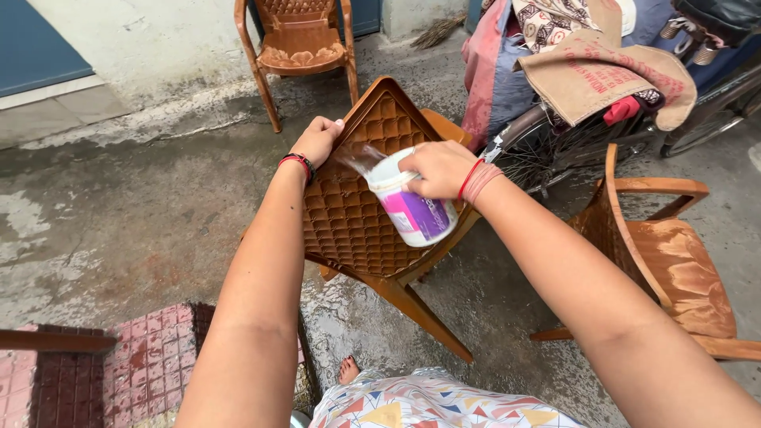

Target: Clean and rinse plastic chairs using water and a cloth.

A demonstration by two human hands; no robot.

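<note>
A brown plastic chair (357,214) is tipped on its side in front of me, its quilted back facing up. My left hand (317,139) grips the upper edge of that chair back. In my right hand (437,168) is a white plastic tub (412,208) with a purple label, tilted over the chair back. Water splashes from the tub's mouth onto the chair near my left hand.
A second brown chair (300,43) stands upright by the wall at the back. A third chair (666,254) sits at the right. A bicycle (555,143) draped with cloths and a sack is behind. The concrete ground is wet; a red tiled patch (151,357) lies at lower left.
</note>
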